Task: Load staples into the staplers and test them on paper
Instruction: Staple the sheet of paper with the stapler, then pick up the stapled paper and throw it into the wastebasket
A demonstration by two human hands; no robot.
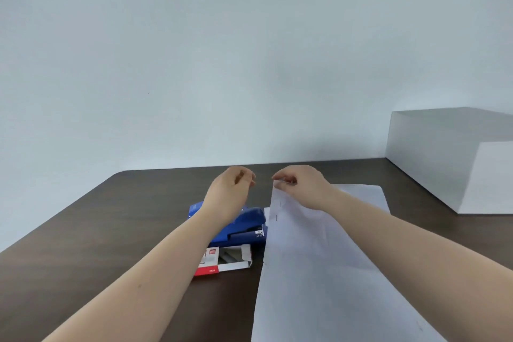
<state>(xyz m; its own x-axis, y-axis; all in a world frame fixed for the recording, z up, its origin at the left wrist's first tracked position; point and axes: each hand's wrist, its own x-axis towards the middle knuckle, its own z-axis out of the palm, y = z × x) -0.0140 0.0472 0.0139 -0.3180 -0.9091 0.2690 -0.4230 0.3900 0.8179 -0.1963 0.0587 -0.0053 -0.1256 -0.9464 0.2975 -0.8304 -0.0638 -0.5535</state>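
My right hand (pixel 301 186) pinches the top left corner of a white paper sheet (pixel 311 258) and lifts it off the dark table; staples show near that sheet's left edge. My left hand (pixel 233 189) hovers above the table just left of that corner, fingers loosely curled with nothing visibly in them. Below my left wrist lies a blue stapler (pixel 244 226), shut, on the table. In front of it sits an open red and white staple box (pixel 222 259) with staple strips showing inside.
A large white box (pixel 449 158) stands at the table's far right. Another white sheet (pixel 366 194) lies flat behind my right forearm. A blue packet (pixel 195 209) peeks out behind the stapler. The dark table (pixel 116 225) ends at a pale wall.
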